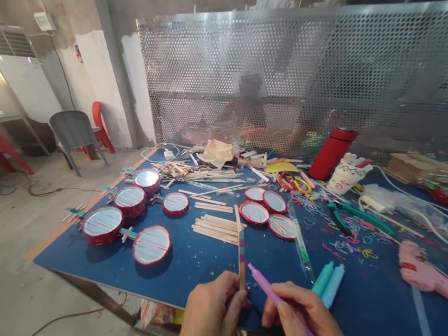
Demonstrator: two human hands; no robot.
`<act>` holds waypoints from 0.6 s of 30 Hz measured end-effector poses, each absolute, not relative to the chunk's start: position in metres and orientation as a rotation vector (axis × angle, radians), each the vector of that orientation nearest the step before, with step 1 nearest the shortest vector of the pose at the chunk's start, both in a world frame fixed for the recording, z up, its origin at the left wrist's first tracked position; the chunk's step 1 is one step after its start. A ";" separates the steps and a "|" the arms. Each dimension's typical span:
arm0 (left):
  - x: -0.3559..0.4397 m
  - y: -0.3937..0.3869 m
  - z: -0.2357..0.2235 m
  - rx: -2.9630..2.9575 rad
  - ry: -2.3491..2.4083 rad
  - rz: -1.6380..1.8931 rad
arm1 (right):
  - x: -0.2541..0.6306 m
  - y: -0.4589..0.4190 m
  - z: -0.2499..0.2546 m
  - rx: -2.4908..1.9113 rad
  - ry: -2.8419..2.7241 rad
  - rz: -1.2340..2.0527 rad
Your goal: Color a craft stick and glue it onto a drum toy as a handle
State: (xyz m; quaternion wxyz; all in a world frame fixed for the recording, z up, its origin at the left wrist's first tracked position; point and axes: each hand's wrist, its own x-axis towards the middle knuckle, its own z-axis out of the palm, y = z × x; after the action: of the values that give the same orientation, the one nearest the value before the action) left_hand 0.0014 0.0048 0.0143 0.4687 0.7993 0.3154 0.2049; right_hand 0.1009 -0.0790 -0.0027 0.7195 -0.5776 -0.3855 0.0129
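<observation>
My left hand [214,315] pinches the lower end of a flat wooden craft stick [240,252], which points away from me and has purple and teal bands on it. In my right hand [300,316] is a purple marker [269,287], its tip close to the stick's right edge; whether they touch I cannot tell. Beside the right hand lie a teal marker [323,278] and a light blue marker [334,285]. Just beyond the left hand, plain craft sticks [218,229] lie in a row. Round red-rimmed discs [253,212] sit right of them.
Red-rimmed drum-like rounds with stick handles [151,245] stand at the left. A red bottle [333,152], a paper cup [347,175], green-handled pliers [366,217], scattered rubber bands [349,247] and a pink glue gun [429,275] occupy the right. Behind rises a perforated metal panel [200,65].
</observation>
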 end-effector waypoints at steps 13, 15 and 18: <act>0.000 0.005 0.013 1.991 0.775 0.508 | 0.102 -0.080 -0.011 -1.318 -0.882 -0.049; 0.001 0.005 0.013 1.995 0.774 0.508 | 0.102 -0.080 -0.011 -1.331 -0.872 -0.065; 0.001 0.005 0.011 2.002 0.772 0.523 | 0.100 -0.079 -0.009 -1.257 -0.844 -0.033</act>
State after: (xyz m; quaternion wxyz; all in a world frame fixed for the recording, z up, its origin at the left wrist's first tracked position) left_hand 0.0008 0.0046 0.0106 0.4496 0.8097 0.3123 0.2115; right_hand 0.1002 -0.0789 -0.0089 0.7267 -0.5701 -0.3829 -0.0151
